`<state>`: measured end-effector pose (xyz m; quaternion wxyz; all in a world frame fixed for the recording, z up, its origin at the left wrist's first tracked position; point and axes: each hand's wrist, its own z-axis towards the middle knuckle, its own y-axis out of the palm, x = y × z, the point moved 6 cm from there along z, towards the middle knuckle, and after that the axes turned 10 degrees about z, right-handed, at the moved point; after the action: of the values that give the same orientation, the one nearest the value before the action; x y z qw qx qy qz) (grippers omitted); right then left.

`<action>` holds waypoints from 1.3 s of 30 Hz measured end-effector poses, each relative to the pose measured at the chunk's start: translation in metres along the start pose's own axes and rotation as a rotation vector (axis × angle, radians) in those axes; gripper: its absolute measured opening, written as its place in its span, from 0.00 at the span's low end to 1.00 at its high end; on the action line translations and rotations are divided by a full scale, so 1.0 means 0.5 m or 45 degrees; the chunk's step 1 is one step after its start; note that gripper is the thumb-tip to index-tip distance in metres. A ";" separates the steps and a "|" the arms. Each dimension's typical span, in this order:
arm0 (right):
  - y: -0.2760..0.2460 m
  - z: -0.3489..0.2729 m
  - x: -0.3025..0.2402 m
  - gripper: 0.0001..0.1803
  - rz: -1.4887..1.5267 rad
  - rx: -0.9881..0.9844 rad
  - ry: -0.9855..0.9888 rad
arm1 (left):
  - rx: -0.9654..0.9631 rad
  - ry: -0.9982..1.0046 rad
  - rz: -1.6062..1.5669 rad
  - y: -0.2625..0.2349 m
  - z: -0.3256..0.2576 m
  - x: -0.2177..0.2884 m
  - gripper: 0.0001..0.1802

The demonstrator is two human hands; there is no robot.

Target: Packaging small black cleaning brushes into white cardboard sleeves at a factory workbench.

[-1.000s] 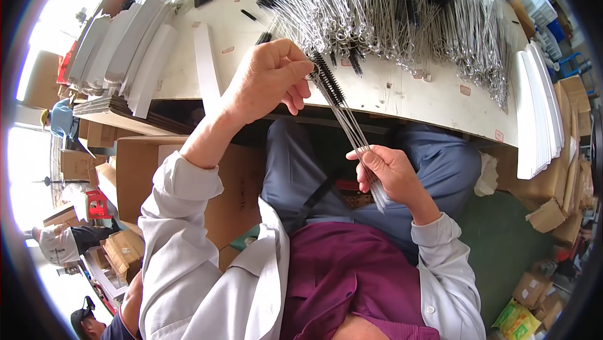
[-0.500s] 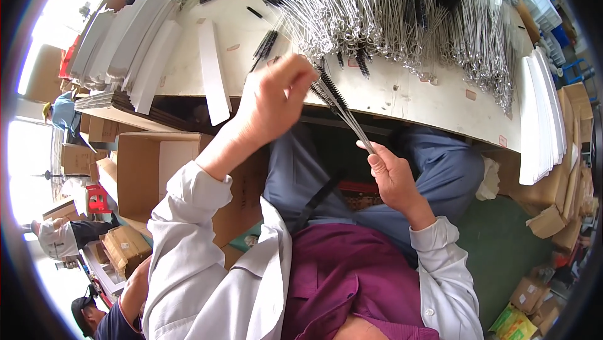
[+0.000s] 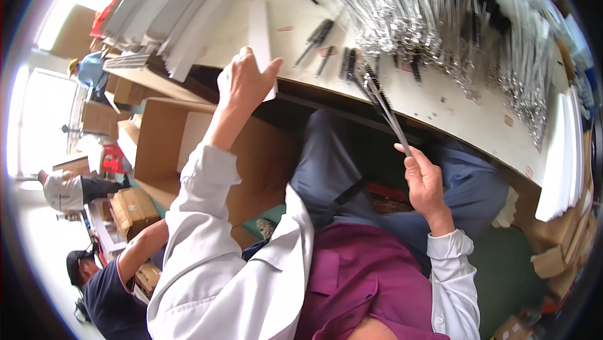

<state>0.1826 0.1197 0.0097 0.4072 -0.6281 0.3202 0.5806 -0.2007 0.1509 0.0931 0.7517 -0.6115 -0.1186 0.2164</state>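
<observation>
My right hand [image 3: 425, 184] is closed round the wire stems of a small bunch of black bristle brushes [image 3: 380, 96], held at a slant with the bristles up by the table's front edge. Over a long white card strip [image 3: 259, 22] at that edge is my left hand [image 3: 244, 81], its thumb and fingers apart. Whether it touches the strip I cannot tell. A few loose black brushes [image 3: 319, 37] lie between the strip and the bunch. Behind, a big heap of wire-stemmed brushes [image 3: 402, 22] has its looped ends toward me.
Stacked white strips [image 3: 179, 10] stand at the table's left, with another white stack [image 3: 562, 158] at its right end. Below on the left is an open cardboard box [image 3: 164, 145]. A co-worker [image 3: 116, 290] in a dark top is at lower left, with more people beyond.
My left hand has moved away from the brush bunch to the white strip, and its fingers have spread. My right hand still holds the brushes. The whole view has shifted.
</observation>
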 end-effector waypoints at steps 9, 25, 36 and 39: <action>0.024 0.009 0.014 0.19 -0.010 -0.065 0.036 | -0.561 -0.196 -0.477 0.114 0.050 -0.084 0.34; 0.098 -0.009 -0.036 0.16 0.228 -0.369 0.189 | -0.785 -0.206 -2.875 0.111 -0.062 0.121 0.31; 0.097 -0.018 0.016 0.20 0.316 -0.388 0.334 | -0.667 -0.287 -2.947 0.093 -0.077 0.125 0.20; 0.099 -0.017 0.019 0.21 0.382 -0.418 0.404 | -0.643 -0.273 -2.885 0.092 -0.091 0.127 0.19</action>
<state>0.1445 0.0901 -0.0068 0.1541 -0.7143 0.3710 0.5730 -0.1332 0.1484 0.0327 0.3577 -0.2665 -0.6997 -0.5581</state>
